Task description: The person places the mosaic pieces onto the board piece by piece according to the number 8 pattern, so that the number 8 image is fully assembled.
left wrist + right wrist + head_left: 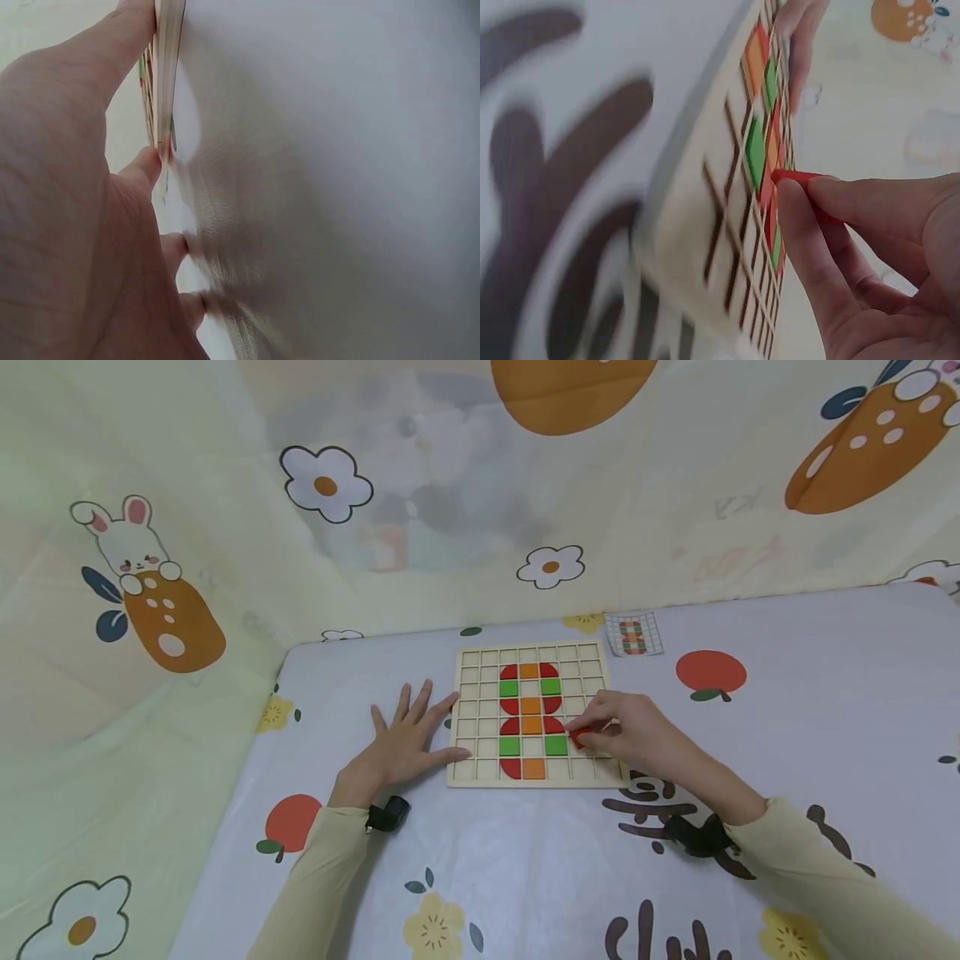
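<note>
A wooden grid board [480, 656] lies on the table with red, green and orange tiles in its middle columns. The red ones have a rounded side, like this red quarter-circle tile [510, 768] in the bottom row beside an orange square tile [534, 769]. Over the board's right part, my right hand [637, 735] pinches a small red tile [799, 177] between thumb and fingers; they partly hide its shape. My left hand [401, 747] lies spread at the board's left side, its thumb on the lower left edge and the index fingertip at the rim higher up.
A small paper card [634, 634] printed with a coloured grid pattern lies behind the board's upper right corner. The white tablecloth [825, 693] has fruit, flower and lettering prints. A patterned curtain [450, 527] hangs along the table's back and left.
</note>
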Demonstrator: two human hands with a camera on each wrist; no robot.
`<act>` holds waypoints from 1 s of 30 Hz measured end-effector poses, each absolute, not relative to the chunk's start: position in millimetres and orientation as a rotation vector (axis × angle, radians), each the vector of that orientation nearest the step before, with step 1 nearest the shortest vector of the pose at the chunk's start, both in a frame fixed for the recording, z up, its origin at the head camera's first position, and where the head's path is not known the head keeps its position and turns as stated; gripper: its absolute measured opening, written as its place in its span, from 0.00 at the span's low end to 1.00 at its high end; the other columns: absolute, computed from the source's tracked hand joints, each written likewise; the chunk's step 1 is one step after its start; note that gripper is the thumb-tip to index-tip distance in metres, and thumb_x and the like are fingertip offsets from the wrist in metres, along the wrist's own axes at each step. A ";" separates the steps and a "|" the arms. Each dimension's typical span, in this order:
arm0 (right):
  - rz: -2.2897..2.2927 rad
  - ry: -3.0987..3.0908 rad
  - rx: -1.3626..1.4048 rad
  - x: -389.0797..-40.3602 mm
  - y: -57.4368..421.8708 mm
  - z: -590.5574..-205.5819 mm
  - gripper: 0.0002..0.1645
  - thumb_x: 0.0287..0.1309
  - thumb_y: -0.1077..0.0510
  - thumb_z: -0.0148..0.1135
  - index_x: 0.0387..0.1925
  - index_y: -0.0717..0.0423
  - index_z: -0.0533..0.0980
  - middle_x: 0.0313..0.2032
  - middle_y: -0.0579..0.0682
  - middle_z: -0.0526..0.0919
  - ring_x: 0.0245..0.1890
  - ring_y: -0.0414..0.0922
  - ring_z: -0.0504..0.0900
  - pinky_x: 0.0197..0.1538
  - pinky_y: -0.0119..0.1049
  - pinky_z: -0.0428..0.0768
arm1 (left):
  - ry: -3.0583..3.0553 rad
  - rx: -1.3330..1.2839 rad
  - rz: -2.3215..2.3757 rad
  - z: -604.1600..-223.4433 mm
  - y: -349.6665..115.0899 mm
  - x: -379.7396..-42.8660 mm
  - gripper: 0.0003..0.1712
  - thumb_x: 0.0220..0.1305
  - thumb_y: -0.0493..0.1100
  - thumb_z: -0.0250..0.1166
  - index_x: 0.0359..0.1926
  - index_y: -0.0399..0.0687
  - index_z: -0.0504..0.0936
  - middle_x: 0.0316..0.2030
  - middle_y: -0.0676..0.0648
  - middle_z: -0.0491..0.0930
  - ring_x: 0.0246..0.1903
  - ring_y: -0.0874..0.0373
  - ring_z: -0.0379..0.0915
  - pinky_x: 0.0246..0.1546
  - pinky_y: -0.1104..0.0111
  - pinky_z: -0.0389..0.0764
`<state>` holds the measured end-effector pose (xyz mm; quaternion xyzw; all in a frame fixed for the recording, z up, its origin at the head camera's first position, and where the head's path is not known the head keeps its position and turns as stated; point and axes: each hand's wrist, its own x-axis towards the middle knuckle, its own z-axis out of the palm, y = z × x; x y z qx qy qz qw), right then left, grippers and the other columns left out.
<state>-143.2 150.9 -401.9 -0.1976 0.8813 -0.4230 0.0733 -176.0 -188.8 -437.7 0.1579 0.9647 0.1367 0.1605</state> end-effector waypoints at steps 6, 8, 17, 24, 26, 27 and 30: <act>-1.345 2.555 -0.575 -133.9 134.4 -412.7 0.10 0.62 0.70 0.70 0.44 0.62 0.90 0.37 0.49 0.84 0.40 0.48 0.79 0.38 0.28 0.83 | 2.752 0.452 0.395 -438.9 -188.9 -177.7 0.56 0.63 0.77 0.59 0.85 0.68 0.48 0.84 0.45 0.30 0.81 0.39 0.16 0.68 0.26 0.21; -1.360 2.545 -0.566 -130.8 131.7 -417.2 0.10 0.62 0.70 0.70 0.44 0.61 0.90 0.36 0.49 0.83 0.38 0.47 0.79 0.35 0.29 0.82 | 2.754 0.450 0.387 -439.3 -189.2 -177.8 0.56 0.63 0.77 0.59 0.85 0.68 0.48 0.84 0.45 0.30 0.81 0.39 0.16 0.68 0.26 0.22; -1.330 2.638 -0.633 -122.2 125.5 -424.1 0.10 0.57 0.72 0.74 0.40 0.61 0.91 0.34 0.45 0.83 0.34 0.42 0.79 0.34 0.28 0.81 | 2.751 0.450 0.392 -438.7 -189.1 -178.3 0.56 0.63 0.77 0.59 0.85 0.68 0.48 0.84 0.44 0.30 0.81 0.39 0.16 0.68 0.26 0.21; -1.293 2.685 -0.680 -122.8 122.2 -423.1 0.08 0.55 0.72 0.75 0.38 0.63 0.90 0.32 0.45 0.83 0.33 0.41 0.79 0.32 0.28 0.80 | 2.758 0.449 0.397 -437.4 -189.6 -178.7 0.56 0.63 0.77 0.59 0.85 0.68 0.48 0.84 0.44 0.31 0.81 0.38 0.16 0.68 0.26 0.21; -1.275 2.706 -0.688 -122.0 120.5 -423.2 0.08 0.55 0.72 0.76 0.38 0.64 0.90 0.31 0.45 0.83 0.33 0.41 0.78 0.32 0.28 0.79 | 2.759 0.451 0.402 -437.9 -190.1 -178.6 0.55 0.63 0.76 0.59 0.85 0.68 0.49 0.84 0.44 0.31 0.81 0.38 0.17 0.67 0.26 0.21; -1.267 2.714 -0.690 -121.7 119.7 -423.3 0.08 0.55 0.71 0.76 0.38 0.64 0.90 0.31 0.45 0.83 0.33 0.42 0.78 0.32 0.28 0.79 | 2.759 0.452 0.404 -438.5 -190.4 -178.6 0.55 0.63 0.76 0.59 0.85 0.67 0.49 0.84 0.44 0.31 0.81 0.38 0.17 0.67 0.25 0.21; -1.227 2.734 -0.678 -120.3 118.6 -423.1 0.08 0.54 0.72 0.76 0.37 0.63 0.91 0.31 0.45 0.84 0.34 0.43 0.80 0.34 0.28 0.81 | 2.761 0.458 0.411 -439.6 -191.2 -178.2 0.55 0.63 0.76 0.59 0.85 0.68 0.50 0.84 0.43 0.32 0.81 0.38 0.18 0.67 0.25 0.21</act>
